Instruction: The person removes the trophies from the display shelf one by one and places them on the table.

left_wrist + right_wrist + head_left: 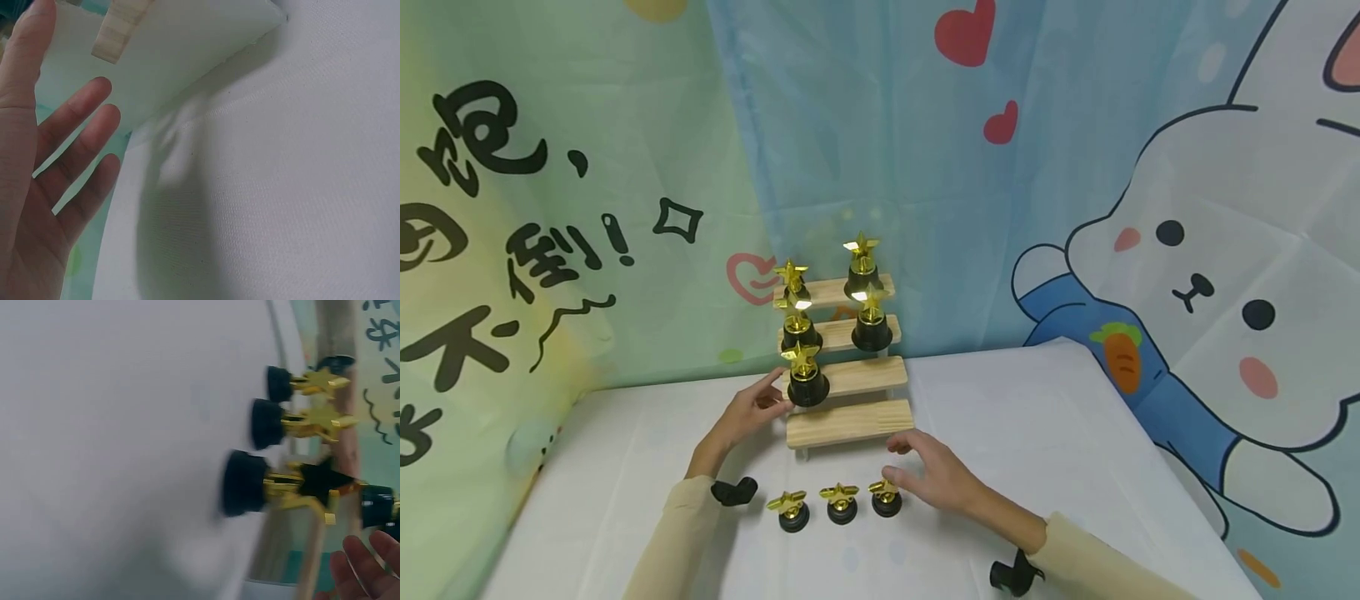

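A four-step wooden display stand [850,423] bears several gold star trophies with black bases. My left hand [754,412] is at the stand's left side, its fingertips beside the base of the star trophy [807,385] on the second step from the bottom. In the left wrist view, the fingers [84,147] are spread and loosely bent. Lower down, my right hand [936,473] hovers with relaxed fingers by the rightmost table trophy [887,502], overlapping its star in the head view. The middle trophy [842,505] and left trophy [792,512] stand in line with it.
The upper two steps each carry a trophy at left and at right, such as the top right one [862,268]. White cloth covers the table [1000,417]. A printed curtain [880,150] hangs close behind the stand.
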Demonstrator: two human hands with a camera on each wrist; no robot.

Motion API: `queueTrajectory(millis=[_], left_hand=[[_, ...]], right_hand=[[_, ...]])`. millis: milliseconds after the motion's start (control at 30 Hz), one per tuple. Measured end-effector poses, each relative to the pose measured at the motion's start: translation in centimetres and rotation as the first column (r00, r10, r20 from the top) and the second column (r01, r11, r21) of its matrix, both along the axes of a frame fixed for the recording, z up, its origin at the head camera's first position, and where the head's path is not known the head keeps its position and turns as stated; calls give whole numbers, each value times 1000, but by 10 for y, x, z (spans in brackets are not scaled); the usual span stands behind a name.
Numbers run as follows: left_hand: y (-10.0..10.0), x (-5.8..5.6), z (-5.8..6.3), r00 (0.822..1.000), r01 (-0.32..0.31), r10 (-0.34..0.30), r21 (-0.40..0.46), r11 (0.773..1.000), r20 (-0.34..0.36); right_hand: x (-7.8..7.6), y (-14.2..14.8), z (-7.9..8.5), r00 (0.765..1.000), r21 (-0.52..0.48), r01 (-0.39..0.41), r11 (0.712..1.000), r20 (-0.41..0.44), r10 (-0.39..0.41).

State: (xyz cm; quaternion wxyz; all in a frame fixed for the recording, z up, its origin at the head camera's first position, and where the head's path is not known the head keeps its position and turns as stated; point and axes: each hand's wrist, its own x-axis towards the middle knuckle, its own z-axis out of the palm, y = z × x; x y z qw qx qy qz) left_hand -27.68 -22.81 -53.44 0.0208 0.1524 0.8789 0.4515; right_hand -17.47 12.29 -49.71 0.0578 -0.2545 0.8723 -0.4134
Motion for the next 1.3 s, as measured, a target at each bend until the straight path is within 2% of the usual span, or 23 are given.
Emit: queueTrajectory(millis=[133, 267, 567, 733, 800, 967, 1300], left_hand=[[0, 0, 0, 1000, -6, 6, -8, 1000, -10], [0, 1, 0, 1000, -5, 5, -8, 1000, -19], [4, 4, 4, 1000, -19, 18, -28, 999, -11], [11, 12, 18, 1000, -19, 20, -24, 1000, 6], [9, 11, 17, 1000, -14, 14, -20, 1000, 0], [3, 3, 2, 1000, -8, 8, -17, 1000, -6], [0, 2, 0, 1000, -8, 8, 3, 1000, -4]], right_hand=[[-7, -4, 17, 998, -11, -3, 1000, -67, 2], [-17, -10, 24, 994, 2, -8, 1000, -107, 8], [-46, -22, 30, 997, 3, 51, 999, -65, -50], [-57, -26, 33, 992, -7, 111, 994, -52, -111], [-60, -27, 34, 992, -9, 119, 993, -48, -119], [-63, -30, 33, 991, -8, 119, 993, -56, -119], [-69, -41, 38, 994, -2, 90, 996, -66, -89]])
